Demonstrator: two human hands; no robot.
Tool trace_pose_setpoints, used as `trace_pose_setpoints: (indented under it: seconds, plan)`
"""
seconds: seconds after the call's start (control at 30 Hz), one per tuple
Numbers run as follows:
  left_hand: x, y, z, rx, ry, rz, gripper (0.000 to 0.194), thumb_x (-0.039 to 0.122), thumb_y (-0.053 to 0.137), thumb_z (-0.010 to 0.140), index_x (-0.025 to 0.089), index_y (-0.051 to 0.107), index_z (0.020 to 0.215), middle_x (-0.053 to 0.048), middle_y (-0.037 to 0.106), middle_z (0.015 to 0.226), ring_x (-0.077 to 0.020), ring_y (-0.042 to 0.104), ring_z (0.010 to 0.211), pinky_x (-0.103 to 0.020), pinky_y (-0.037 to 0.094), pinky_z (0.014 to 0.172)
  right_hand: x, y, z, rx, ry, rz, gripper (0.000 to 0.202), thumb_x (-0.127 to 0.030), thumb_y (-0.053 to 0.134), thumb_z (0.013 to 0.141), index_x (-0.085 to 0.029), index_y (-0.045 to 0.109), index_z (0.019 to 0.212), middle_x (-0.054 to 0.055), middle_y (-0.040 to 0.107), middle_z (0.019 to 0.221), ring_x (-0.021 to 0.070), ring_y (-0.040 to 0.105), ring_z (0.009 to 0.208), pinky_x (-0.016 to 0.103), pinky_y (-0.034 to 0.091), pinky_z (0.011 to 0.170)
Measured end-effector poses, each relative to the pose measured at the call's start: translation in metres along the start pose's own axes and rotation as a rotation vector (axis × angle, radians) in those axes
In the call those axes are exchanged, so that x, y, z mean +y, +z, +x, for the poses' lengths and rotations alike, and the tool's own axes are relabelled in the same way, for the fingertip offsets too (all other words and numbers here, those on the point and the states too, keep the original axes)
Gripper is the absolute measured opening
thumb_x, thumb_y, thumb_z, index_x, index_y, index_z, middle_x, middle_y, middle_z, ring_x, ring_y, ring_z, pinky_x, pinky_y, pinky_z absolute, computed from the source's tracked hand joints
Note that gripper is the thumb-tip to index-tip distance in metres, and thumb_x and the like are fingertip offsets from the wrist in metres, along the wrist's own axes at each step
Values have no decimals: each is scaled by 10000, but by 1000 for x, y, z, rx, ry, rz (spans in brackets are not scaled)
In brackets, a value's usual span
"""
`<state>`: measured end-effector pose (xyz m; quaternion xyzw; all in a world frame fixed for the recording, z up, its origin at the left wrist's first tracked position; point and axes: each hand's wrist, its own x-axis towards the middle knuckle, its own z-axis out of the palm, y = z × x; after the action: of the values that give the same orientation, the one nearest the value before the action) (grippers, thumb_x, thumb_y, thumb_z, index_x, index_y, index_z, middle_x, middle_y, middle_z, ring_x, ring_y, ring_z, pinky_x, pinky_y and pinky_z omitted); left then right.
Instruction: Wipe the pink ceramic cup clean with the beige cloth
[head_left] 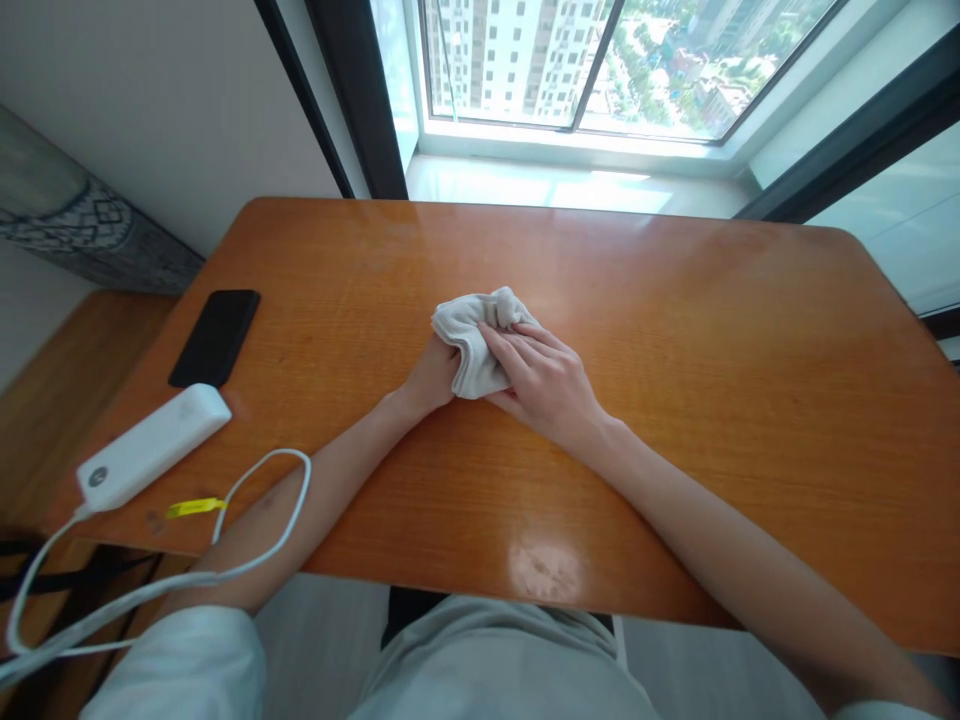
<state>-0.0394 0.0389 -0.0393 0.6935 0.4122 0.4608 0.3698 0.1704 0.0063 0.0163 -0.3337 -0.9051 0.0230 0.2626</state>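
A pale grey cloth (472, 330), folded and bunched, is held between my two hands over the middle of the wooden table (720, 420). My left hand (436, 372) grips it from the left, its fingers mostly hidden beneath the folds. From the right, my right hand (544, 385) lies over the cloth with its fingers pressed on top and the thumb low at the near edge. Whether the cloth's underside touches the tabletop is hidden.
At the left lie a black phone (215, 338) and a white power strip-like box (154, 447). A white cable (292, 530) with a yellow tag (195, 508) loops across my left forearm. Beyond the table's far edge is a window (585, 70).
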Motion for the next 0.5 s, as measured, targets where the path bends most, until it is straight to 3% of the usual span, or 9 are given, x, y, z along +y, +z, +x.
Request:
trace_pose_setpoints:
  seconds: [0.13, 0.23, 0.33, 0.5]
  plan:
    - [19, 0, 3, -13, -34, -119, 436, 618, 596, 1079, 267, 751, 1285, -85, 830, 1343, -300, 777, 1297, -504, 613, 1223, -1, -7, 5, -38, 39, -28, 409, -488, 604, 1147, -184, 789, 1349, 139, 894, 1142, 326, 836, 1086, 500, 612, 1159]
    - [27, -2, 1, 0, -73, -113, 389, 453, 562, 1081, 255, 698, 1387, -85, 791, 1445, -270, 757, 1331, -464, 582, 1233, -1, -5, 7, -68, -10, -84, 351, -511, 643, 1134, -210, 791, 1032, 116, 849, 954, 308, 794, 936, 480, 602, 1074]
    - [28, -4, -1, -4, -109, -123, 421, 391, 536, 1079, 245, 654, 1456, -86, 784, 1474, -252, 753, 1348, -432, 574, 1227, 5, 2, 6, -63, -96, -114, 353, -503, 642, 1140, -220, 763, 967, 94, 830, 926, 285, 766, 894, 473, 581, 1073]
    - [36, 1, -3, 16, -121, -102, 450, 522, 479, 1169, 252, 659, 1480, -85, 802, 1434, -248, 782, 1282, -427, 602, 1180, 15, 13, -1, 88, -109, 74, 373, -527, 689, 1109, -237, 725, 876, 44, 798, 833, 227, 725, 786, 438, 584, 982]
